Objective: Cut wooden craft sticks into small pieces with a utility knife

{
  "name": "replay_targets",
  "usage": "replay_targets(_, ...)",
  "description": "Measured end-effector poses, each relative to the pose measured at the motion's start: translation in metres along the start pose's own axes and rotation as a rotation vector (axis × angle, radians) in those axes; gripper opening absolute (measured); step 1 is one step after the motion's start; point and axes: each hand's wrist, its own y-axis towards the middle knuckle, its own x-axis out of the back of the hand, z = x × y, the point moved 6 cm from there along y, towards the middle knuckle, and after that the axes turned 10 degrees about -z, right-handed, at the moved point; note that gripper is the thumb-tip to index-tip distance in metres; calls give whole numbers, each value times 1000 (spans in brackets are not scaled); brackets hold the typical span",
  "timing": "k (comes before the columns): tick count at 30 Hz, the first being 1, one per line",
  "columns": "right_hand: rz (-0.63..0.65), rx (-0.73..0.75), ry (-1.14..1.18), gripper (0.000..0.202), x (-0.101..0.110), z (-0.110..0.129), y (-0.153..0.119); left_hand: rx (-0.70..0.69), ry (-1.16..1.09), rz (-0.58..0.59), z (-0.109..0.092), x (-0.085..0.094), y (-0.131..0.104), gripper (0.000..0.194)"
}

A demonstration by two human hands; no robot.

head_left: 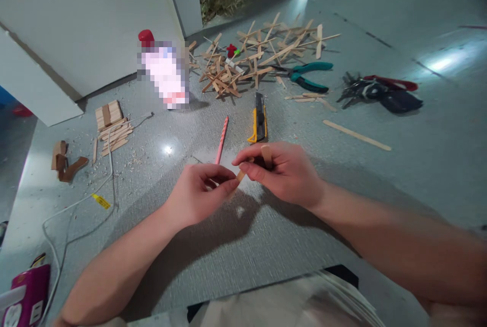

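My left hand (201, 190) pinches one end of a short wooden craft stick (241, 175) between thumb and fingers. The thumb and forefinger of my right hand (287, 172) close on the stick's other end. A second craft stick (267, 156) pokes up between the fingers of that same hand. Just beyond my hands lie a yellow and black utility knife (259, 119) and a pink striped pencil (222, 139). Further off is a loose heap of crossed craft sticks (256, 58), with teal-handled pliers (310, 74) at its right side.
At left are a stack of craft sticks (108, 115), brown tape scraps (67, 162) and a white cable (111, 165) running to a purple power bank (32, 291). A red-capped bottle (145, 38), mostly blurred, stands behind. A dark tool bundle (380, 91) and a single stick (357, 135) lie right.
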Motion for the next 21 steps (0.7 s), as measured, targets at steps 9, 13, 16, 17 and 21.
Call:
replay_targets(9,2,-13,-9,13,1,-1,0,9,-19,-6,4,0,-1,18)
replay_targets(13,1,15,10,12,1,1,0,11,-30,-12,4,0,-2,20)
replay_targets(16,-4,17,15,11,1,1,1,21,-42,-19,5,-1,-1,19)
replay_targets(17,-2,6,9,11,1,0,1,23,-54,-18,5,-1,-1,19)
replay_targets(21,-7,-13,2,12,1,-1,1,13,-71,-24,7,-2,-2,21)
